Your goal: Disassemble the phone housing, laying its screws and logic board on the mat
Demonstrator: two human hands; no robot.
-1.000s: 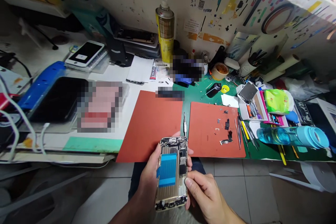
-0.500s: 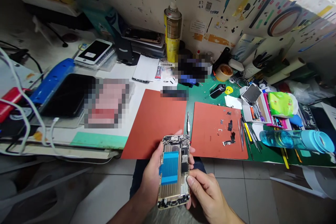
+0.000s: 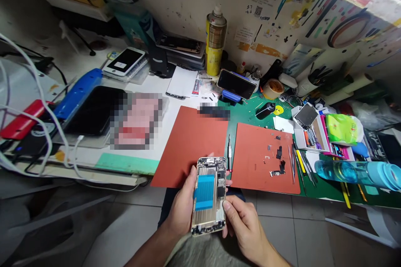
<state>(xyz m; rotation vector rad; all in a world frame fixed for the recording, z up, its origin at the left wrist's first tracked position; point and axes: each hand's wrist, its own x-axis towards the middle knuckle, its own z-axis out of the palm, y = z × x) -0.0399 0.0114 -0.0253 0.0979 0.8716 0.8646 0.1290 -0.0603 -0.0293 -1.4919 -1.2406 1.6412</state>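
Note:
An opened phone housing (image 3: 207, 218), gold-rimmed with bare circuitry along its right side, is held tilted up in front of the bench edge. Blue adhesive film (image 3: 205, 192) covers part of its battery bay. My left hand (image 3: 181, 207) wraps round it from the left, with fingertips showing past the right edge. At the lower right edge, my right hand (image 3: 246, 222) pinches the housing between thumb and forefinger; whether a small part is also in that pinch is hidden. Just beyond the housing's top right corner lies a screwdriver (image 3: 229, 152).
Two red mats lie on the bench, one bare-topped (image 3: 191, 142) and one (image 3: 250, 154) with several small phone parts (image 3: 278, 167). Tweezers and a blue water bottle (image 3: 351, 172) are to the right. Left are white cables (image 3: 52, 117) and a black tablet-like device (image 3: 95, 110).
The view has shifted, so the bench appears slightly further right. The housing sits a little higher and less close in view. Both hands keep their hold on it.

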